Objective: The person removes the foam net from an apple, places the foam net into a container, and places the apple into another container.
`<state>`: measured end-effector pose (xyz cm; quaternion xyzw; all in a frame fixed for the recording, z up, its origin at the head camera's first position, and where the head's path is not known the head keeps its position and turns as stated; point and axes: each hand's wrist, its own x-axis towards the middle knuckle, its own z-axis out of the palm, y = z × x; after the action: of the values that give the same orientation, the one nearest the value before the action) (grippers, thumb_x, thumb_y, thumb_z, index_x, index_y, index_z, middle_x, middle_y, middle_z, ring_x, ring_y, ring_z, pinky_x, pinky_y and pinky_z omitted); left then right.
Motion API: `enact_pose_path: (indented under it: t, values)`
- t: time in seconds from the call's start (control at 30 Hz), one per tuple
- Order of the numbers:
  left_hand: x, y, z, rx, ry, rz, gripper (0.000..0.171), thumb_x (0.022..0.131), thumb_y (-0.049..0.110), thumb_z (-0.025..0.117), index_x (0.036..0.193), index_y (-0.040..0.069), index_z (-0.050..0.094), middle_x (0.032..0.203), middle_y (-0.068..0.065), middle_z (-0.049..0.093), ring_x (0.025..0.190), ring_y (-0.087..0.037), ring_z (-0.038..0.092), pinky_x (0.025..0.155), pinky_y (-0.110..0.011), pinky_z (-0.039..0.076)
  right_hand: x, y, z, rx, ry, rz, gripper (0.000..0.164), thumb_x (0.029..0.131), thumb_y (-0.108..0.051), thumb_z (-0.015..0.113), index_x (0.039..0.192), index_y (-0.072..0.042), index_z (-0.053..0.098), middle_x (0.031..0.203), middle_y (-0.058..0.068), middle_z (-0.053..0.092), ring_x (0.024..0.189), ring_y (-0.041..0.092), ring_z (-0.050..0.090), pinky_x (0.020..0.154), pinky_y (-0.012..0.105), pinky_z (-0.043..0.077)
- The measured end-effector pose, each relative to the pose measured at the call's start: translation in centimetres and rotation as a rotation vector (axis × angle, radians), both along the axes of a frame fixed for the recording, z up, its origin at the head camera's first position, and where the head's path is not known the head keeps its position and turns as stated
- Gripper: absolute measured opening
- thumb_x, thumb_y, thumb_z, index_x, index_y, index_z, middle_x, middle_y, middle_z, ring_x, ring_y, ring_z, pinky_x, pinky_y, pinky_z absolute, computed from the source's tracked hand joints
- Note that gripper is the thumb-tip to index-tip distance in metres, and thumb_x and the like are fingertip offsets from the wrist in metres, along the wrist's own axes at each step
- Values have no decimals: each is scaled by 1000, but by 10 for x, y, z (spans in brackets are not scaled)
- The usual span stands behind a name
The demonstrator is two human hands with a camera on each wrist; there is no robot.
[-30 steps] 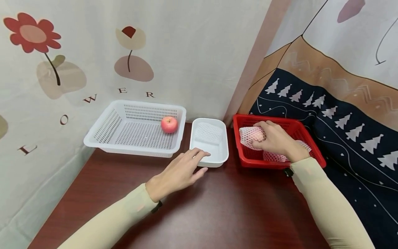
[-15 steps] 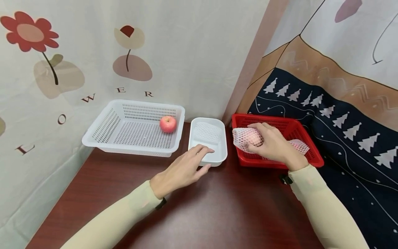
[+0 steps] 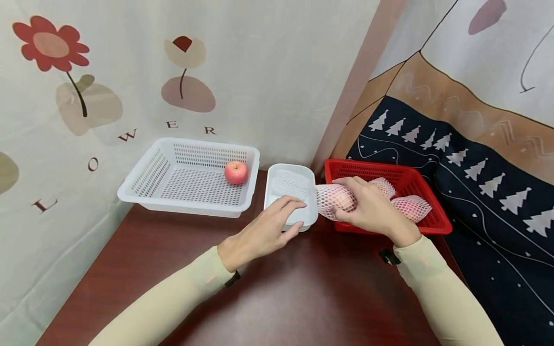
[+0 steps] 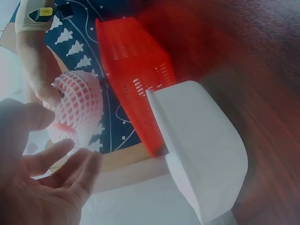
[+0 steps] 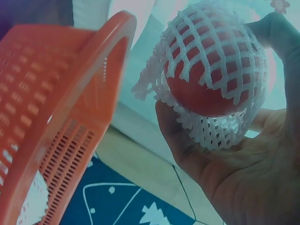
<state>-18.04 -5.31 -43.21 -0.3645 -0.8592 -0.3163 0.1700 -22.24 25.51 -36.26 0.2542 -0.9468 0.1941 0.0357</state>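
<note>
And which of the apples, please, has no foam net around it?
The bare red apple in the white perforated basket. The held apple in the right hand and the two apples in the red basket all wear foam nets.

- A cloth-screened corner, likely a small recording set; whether in a home or a lab cannot be told.
- Behind: a pale curtain (image 3: 259,72) with printed flowers (image 3: 51,44) and letters (image 3: 209,130), homely in style.
- Right: a second curtain (image 3: 476,240), navy with white trees (image 3: 491,184) below tan peaks (image 3: 437,81), hanging in folds.
- Below: a glossy red-brown worktop (image 3: 277,307), close to both curtains.
- Black units (image 3: 390,256) at both wrists suit recording.
</note>
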Motion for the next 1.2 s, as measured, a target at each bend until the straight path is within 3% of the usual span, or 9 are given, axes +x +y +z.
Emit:
enact_pose_path:
  t: [0.4, 0.73, 0.9, 1.2]
  values:
    - [-5, 10, 4, 77, 70, -53, 32, 114, 5, 71, 146, 2, 73, 147, -13, 73, 138, -27, 74, 122, -40, 60, 6, -12, -9, -50, 38, 75, 68, 95, -31, 86, 158, -17, 65, 144, 11, 77, 119, 30, 75, 102, 58, 67]
    - [-10, 11, 4, 210, 215, -80, 26, 106, -7, 79, 131, 1, 82, 135, -13, 79, 129, -28, 76, 116, -35, 63, 13, -24, -14, -100, 22, 141, 68, 94, -31, 87, 156, -17, 65, 146, 7, 76, 118, 24, 77, 100, 50, 71]
    - [-11, 9, 4, 203, 206, -124, 27, 105, -3, 83, 131, 2, 82, 135, -13, 78, 126, -26, 80, 113, -32, 65, 15, -29, -15, -115, 7, 166, 70, 94, -30, 88, 157, -15, 64, 147, 6, 76, 118, 21, 79, 101, 48, 72]
    - [-11, 3, 0, 114, 150, -170, 48, 98, 4, 93, 142, 3, 75, 144, -16, 73, 133, -30, 76, 116, -37, 64, 18, -32, -18, -127, -26, 153, 71, 94, -31, 87, 160, -16, 64, 150, 6, 77, 121, 21, 79, 105, 50, 70]
